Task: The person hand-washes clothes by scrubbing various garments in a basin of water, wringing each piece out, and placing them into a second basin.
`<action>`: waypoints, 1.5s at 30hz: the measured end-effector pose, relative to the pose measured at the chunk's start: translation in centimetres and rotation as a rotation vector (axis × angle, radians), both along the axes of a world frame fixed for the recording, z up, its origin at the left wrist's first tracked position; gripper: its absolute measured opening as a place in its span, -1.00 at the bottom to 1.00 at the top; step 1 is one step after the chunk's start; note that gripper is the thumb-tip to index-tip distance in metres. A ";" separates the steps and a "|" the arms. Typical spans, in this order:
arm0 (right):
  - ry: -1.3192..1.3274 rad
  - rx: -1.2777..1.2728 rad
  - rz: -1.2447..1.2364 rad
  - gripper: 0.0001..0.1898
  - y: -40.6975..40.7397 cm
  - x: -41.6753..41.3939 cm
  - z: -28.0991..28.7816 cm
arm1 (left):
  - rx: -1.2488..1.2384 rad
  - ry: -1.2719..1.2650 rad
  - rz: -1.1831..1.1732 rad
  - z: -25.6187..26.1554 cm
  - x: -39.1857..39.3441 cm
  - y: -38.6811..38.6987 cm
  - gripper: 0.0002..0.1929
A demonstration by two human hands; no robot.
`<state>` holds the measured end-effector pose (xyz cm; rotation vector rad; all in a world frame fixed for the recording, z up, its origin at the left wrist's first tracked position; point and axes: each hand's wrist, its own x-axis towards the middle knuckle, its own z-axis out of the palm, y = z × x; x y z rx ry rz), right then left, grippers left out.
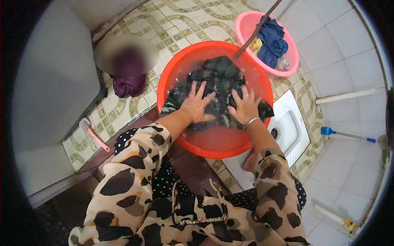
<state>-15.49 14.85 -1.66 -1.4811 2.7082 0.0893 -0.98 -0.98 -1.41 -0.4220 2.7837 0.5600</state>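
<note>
A red plastic basin holds cloudy water and a soaked dark camouflage-patterned garment. Both hands rest on the wet cloth with fingers spread. My left hand presses on its left part, and my right hand, with a silvery bangle at the wrist, lies on its right part. Neither hand is closed around the cloth. Part of the garment hangs at the basin's right rim. A brown hose or rod slants down into the back of the basin; its lower end is hidden.
A pink basin with blue and yellow cloths stands back right. Right of the red basin is a squat toilet. A pink-handled brush and dark purple cloth lie left. A blue brush is by the tiled wall.
</note>
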 end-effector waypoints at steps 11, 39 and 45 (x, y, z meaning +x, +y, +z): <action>-0.024 0.118 -0.091 -0.44 -1.2 -0.9 -2.0 | 0.031 -0.029 0.002 -0.9 -1.0 0.7 -0.12; 0.087 0.148 0.056 -0.58 -8.0 -2.3 -6.5 | 0.168 0.143 -0.061 -4.9 -1.5 2.0 -0.53; -0.049 0.155 -0.125 -0.61 -9.9 -3.4 -5.4 | 0.173 0.118 -0.004 -4.0 -0.8 2.6 -0.42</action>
